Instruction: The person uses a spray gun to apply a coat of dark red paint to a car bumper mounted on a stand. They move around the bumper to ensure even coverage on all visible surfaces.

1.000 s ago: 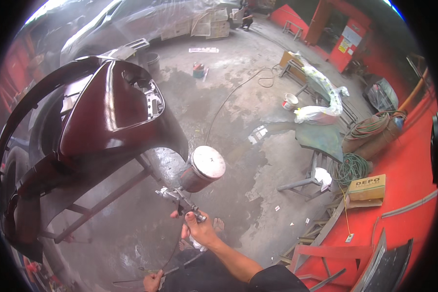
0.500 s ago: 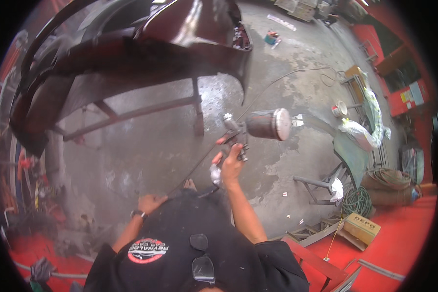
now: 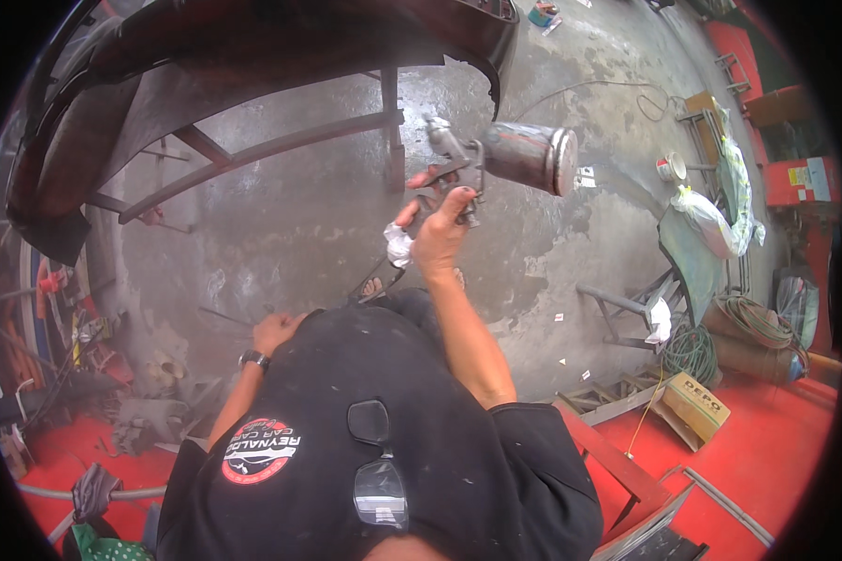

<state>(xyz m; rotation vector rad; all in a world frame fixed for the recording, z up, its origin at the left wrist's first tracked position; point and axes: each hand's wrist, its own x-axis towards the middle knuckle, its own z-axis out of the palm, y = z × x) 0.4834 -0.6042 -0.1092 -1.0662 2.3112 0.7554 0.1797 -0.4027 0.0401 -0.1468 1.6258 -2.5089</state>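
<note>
My right hand (image 3: 440, 238) is wrapped round the grip of a spray gun (image 3: 458, 173), held out in front of my body. Its metal cup (image 3: 530, 157) sticks out to the right, streaked with dark paint. Crumpled white material (image 3: 399, 245) sits at the bottom of the grip, by my fingers. A dark hose (image 3: 381, 278) runs down from there toward my waist. Beyond the gun, at the upper left, a large dark car bumper (image 3: 225, 79) rests on a metal stand (image 3: 262, 164). Low beside my waist is my left hand (image 3: 276, 330), its fingers mostly hidden.
On the right, a green panel (image 3: 692, 271) and white plastic wrapping (image 3: 706, 224) lie by a metal stand (image 3: 613, 301). A coiled green hose (image 3: 689, 352) and cardboard box (image 3: 690, 411) are nearer. A paint can (image 3: 671, 167) stands farther off. Assorted parts (image 3: 150, 411) clutter the left.
The spray gun and my right hand have moved farther up in the view. The bumper and stand also sit higher as the view has tilted down. My left hand is nearer my waist.
</note>
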